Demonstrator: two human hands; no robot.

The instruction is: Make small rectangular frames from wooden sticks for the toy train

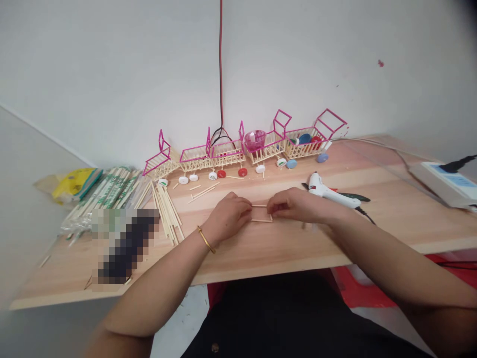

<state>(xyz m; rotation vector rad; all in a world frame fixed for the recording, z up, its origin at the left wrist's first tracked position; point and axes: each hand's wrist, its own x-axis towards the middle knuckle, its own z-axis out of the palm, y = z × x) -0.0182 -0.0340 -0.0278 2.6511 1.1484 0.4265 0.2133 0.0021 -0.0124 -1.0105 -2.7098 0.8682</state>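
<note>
Between my two hands, low over the table, is a small rectangular frame of thin wooden sticks. My left hand has its fingers closed on the frame's left end. At the opposite end, my right hand pinches the frame near its right corner. The fingers hide part of both short sides. Just beyond my right hand lies a white glue gun on its side. A few loose short sticks rest past my left hand.
Several miniature stick carts with pink rims and bottle-cap wheels line the wall. Loose sticks, bagged sticks and a yellow packet lie left, beside a blurred dark object. A white power strip with cables sits at right.
</note>
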